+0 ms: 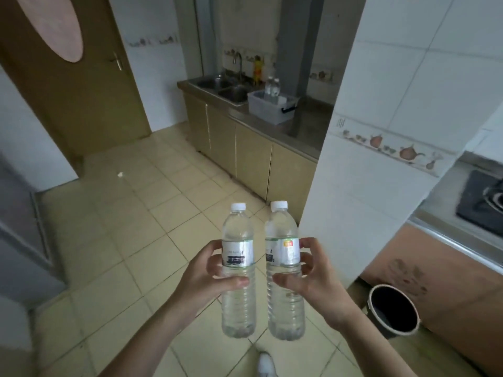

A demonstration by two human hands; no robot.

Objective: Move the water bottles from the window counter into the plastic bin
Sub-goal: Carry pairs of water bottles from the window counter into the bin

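Two clear water bottles with white caps are held upright over the tiled floor. My left hand grips the left bottle around its label. My right hand grips the right bottle the same way. Far ahead, a translucent plastic bin with a dark handle stands on the steel counter beside the sink. Two more bottles stand upright inside that bin.
A white tiled pillar rises close on my right. Behind it are a gas hob and a dark bucket on the floor. A brown door stands open at the left. Beige cabinets run under the counter.
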